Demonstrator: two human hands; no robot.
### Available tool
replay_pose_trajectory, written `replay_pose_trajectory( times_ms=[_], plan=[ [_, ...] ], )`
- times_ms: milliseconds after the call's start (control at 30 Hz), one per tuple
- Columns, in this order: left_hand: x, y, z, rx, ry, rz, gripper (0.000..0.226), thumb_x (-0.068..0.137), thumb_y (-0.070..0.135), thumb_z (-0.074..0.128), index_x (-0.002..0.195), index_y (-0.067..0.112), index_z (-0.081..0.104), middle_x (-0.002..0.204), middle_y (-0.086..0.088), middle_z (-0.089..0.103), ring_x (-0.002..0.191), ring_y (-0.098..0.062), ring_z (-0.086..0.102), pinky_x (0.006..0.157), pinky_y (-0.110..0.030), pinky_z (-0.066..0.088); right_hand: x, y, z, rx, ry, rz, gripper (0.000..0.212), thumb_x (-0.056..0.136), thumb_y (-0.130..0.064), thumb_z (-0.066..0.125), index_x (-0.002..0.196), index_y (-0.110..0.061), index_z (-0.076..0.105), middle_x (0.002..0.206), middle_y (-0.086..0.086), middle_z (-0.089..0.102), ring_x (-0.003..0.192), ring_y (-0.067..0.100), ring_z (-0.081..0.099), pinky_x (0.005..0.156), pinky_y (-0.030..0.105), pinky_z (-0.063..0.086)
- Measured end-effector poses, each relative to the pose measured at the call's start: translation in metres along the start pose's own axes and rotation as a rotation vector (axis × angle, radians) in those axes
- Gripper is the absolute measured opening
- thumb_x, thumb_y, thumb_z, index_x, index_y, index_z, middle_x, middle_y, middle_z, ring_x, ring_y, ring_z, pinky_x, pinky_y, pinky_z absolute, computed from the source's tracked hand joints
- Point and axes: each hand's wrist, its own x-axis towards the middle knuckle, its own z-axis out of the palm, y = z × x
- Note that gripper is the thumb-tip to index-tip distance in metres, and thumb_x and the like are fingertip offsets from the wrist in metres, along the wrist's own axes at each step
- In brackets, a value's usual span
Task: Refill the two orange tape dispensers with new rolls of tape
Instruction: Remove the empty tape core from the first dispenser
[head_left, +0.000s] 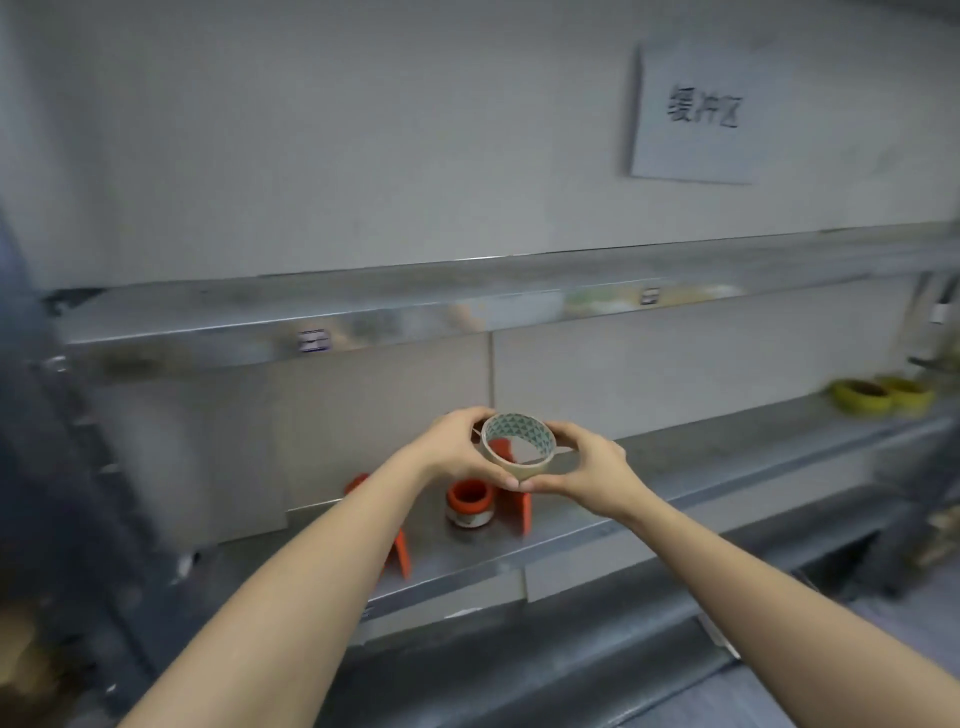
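Both my hands hold one roll of clear tape (519, 462) above the metal shelf (675, 483); its core shows a green triangle pattern. My left hand (457, 447) grips the roll's left side and my right hand (582, 467) grips its right side. Below the roll, an orange tape dispenser (470, 501) stands on the shelf with its orange hub facing up and an orange plate (519, 512) beside it. A second orange dispenser (400, 551) lies further left, mostly hidden behind my left forearm.
Two yellow tape rolls (878, 396) lie at the shelf's far right. A higher metal shelf (415, 317) runs above. A paper sign (701, 111) hangs on the grey wall. A lower shelf edge (571, 649) sits beneath my arms.
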Motion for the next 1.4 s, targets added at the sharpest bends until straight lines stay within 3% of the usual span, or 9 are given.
replay_pose_trajectory(
  times_ms=[200, 467, 600, 767, 833, 1000, 1067, 1233, 1400],
  plan=[
    [0.071, 0.065, 0.079, -0.034, -0.078, 0.065, 0.078, 0.059, 0.011, 0.093, 0.128, 0.011, 0.056, 0.120, 0.001, 0.064, 0.109, -0.010, 0.059, 0.092, -0.019, 0.043, -0.005, 0.074, -0.090, -0.024, 0.074, 0.062, 0.079, 0.051, -0.054, 0.084, 0.122, -0.034, 0.055, 0.115, -0.015, 0.064, 0.122, 0.007, 0.050, 0.113, 0.036, 0.025],
    [0.174, 0.147, 0.192, -0.112, -0.084, 0.089, 0.081, 0.060, 0.008, 0.092, 0.131, 0.010, 0.054, 0.120, 0.002, 0.062, 0.111, -0.010, 0.057, 0.098, -0.017, 0.045, 0.022, 0.201, -0.211, -0.055, 0.017, 0.105, 0.079, 0.056, -0.055, 0.081, 0.126, -0.036, 0.051, 0.122, -0.016, 0.062, 0.126, 0.008, 0.046, 0.115, 0.038, 0.024],
    [0.222, 0.182, 0.246, -0.161, -0.078, 0.085, 0.079, 0.062, 0.002, 0.090, 0.131, 0.007, 0.053, 0.115, 0.003, 0.060, 0.105, -0.009, 0.055, 0.075, 0.006, 0.041, 0.038, 0.261, -0.263, -0.057, 0.010, 0.116, 0.079, 0.057, -0.052, 0.082, 0.127, -0.034, 0.050, 0.124, -0.015, 0.062, 0.125, 0.007, 0.048, 0.115, 0.038, 0.024],
    [0.285, 0.213, 0.299, -0.131, -0.098, 0.068, 0.077, 0.063, 0.000, 0.089, 0.131, 0.006, 0.053, 0.115, 0.002, 0.061, 0.101, -0.006, 0.055, 0.072, 0.007, 0.040, 0.066, 0.331, -0.306, -0.062, -0.027, 0.169, 0.085, 0.056, -0.055, 0.081, 0.131, -0.032, 0.049, 0.128, -0.013, 0.061, 0.128, 0.011, 0.046, 0.114, 0.038, 0.026],
    [0.314, 0.222, 0.314, -0.111, -0.099, 0.059, 0.078, 0.062, 0.002, 0.090, 0.131, 0.007, 0.053, 0.121, -0.002, 0.062, 0.103, -0.008, 0.055, 0.074, 0.004, 0.041, 0.084, 0.359, -0.319, -0.060, -0.051, 0.190, 0.087, 0.055, -0.056, 0.081, 0.132, -0.033, 0.048, 0.128, -0.013, 0.060, 0.129, 0.012, 0.045, 0.114, 0.039, 0.026],
    [0.396, 0.244, 0.346, -0.016, -0.078, 0.050, 0.081, 0.058, 0.018, 0.093, 0.130, 0.015, 0.057, 0.124, 0.000, 0.064, 0.114, -0.014, 0.058, 0.101, -0.025, 0.046, 0.136, 0.416, -0.358, -0.048, -0.070, 0.188, 0.089, 0.057, -0.054, 0.081, 0.135, -0.030, 0.045, 0.131, -0.011, 0.059, 0.130, 0.011, 0.045, 0.114, 0.040, 0.027],
    [0.431, 0.252, 0.357, 0.029, -0.097, 0.050, 0.078, 0.054, 0.026, 0.093, 0.125, 0.019, 0.060, 0.122, 0.001, 0.066, 0.114, -0.015, 0.061, 0.102, -0.031, 0.048, 0.158, 0.439, -0.373, -0.048, -0.098, 0.212, 0.091, 0.057, -0.052, 0.082, 0.136, -0.026, 0.044, 0.133, -0.007, 0.058, 0.130, 0.012, 0.047, 0.113, 0.041, 0.030],
    [0.495, 0.266, 0.388, 0.068, -0.130, -0.052, 0.069, 0.062, 0.025, 0.090, 0.123, 0.018, 0.058, 0.122, -0.001, 0.063, 0.112, -0.017, 0.060, 0.096, -0.031, 0.050, 0.203, 0.496, -0.400, -0.064, -0.163, 0.241, 0.098, 0.051, -0.056, 0.081, 0.136, -0.021, 0.045, 0.134, -0.003, 0.057, 0.128, 0.016, 0.048, 0.110, 0.039, 0.037],
    [0.532, 0.260, 0.425, 0.032, -0.112, -0.154, 0.072, 0.064, 0.025, 0.091, 0.125, 0.014, 0.055, 0.124, -0.004, 0.060, 0.112, -0.018, 0.058, 0.093, -0.029, 0.048, 0.233, 0.547, -0.411, -0.045, -0.278, 0.181, 0.126, 0.025, -0.087, 0.065, 0.132, -0.022, 0.049, 0.130, -0.006, 0.059, 0.123, 0.014, 0.052, 0.106, 0.038, 0.041]
  ],
)
